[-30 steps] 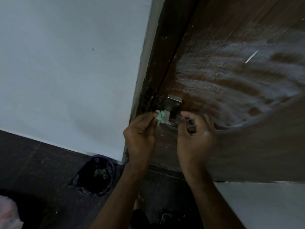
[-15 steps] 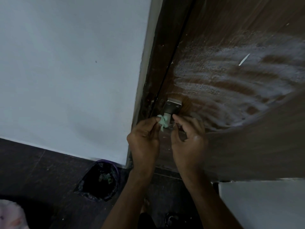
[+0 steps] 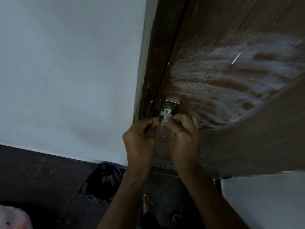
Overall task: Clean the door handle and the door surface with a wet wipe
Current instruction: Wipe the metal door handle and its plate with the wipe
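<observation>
A crumpled pale green wet wipe [image 3: 165, 118] is pinched between my left hand [image 3: 140, 139] and my right hand [image 3: 184, 138], just below the metal plate of the door handle [image 3: 171, 104]. The handle's lever is hidden behind my fingers. The brown wooden door [image 3: 239, 138] carries broad whitish wet streaks [image 3: 222, 76] to the right of the handle. A small white fleck [image 3: 236, 58] sticks to the door inside the streaks.
A white wall [image 3: 69, 71] fills the left side, with the dark door frame [image 3: 151, 66] between wall and door. On the dark floor stands a bin with a black liner [image 3: 102, 180] holding used wipes. My bare foot [image 3: 146, 202] shows below.
My right hand has come off the handle and moved left to join the left hand on the wipe. Both hands have drawn together just under the handle plate.
</observation>
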Available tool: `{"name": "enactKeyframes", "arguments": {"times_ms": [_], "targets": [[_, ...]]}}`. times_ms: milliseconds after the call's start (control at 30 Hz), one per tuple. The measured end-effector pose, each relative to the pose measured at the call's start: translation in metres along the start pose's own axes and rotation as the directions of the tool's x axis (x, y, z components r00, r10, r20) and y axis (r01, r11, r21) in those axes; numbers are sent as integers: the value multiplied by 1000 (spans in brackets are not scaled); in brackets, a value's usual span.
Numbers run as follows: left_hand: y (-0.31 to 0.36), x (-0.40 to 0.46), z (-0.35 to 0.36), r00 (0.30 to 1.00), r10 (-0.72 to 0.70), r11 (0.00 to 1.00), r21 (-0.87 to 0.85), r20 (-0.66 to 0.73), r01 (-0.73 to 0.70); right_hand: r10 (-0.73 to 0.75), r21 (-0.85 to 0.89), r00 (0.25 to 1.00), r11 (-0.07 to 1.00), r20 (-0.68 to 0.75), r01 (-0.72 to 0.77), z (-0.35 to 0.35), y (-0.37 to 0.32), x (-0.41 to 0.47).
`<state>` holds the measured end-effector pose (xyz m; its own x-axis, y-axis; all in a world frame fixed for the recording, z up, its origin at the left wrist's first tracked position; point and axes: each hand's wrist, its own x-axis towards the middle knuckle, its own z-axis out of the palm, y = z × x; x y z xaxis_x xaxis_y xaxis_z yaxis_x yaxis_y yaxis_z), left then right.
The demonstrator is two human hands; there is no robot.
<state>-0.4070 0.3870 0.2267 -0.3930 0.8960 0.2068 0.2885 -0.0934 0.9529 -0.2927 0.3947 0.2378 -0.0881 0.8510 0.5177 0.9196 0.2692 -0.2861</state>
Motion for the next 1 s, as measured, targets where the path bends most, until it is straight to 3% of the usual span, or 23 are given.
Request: {"name": "enactKeyframes", "arguments": {"times_ms": [67,133,200,333,400,533,633,733,833,933,1000], "targets": [[3,-5,1,996,-70,997,-19,-59,69,53,88,998,995,-36,-50,9,-3,6],[6,-6,1,992,-102,995,-30,-75,100,184,305,982,934,35,-186,12,-14,10],[9,-8,1,991,-106,994,-38,-76,103,157,332,982,925,109,-185,9,-18,2],[11,-7,0,998,-22,1000,16,-64,23,21,142,996,989,83,-33,-9,-10,0],[12,-6,2,999,-3,1000,25,-45,4,64,123,997,990,39,-69,-4,-10,9],[10,-6,1,999,13,999,42,-37,-11,155,283,981,942,115,-181,9,-19,2],[7,-7,-2,999,44,996,78,-27,-41,69,155,988,984,135,-90,-6,-2,-8],[8,-3,2,998,63,996,69,-10,-62,141,115,990,983,14,-141,-4,2,3],[11,-5,4,997,78,996,53,5,-78,128,230,992,965,14,-127,5,-17,4],[10,-6,2,995,99,991,94,6,-99,108,109,991,987,74,-115,-5,-3,-15],[10,-7,3,994,104,990,91,24,-106,209,70,978,975,19,-210,-19,19,-28]]}}
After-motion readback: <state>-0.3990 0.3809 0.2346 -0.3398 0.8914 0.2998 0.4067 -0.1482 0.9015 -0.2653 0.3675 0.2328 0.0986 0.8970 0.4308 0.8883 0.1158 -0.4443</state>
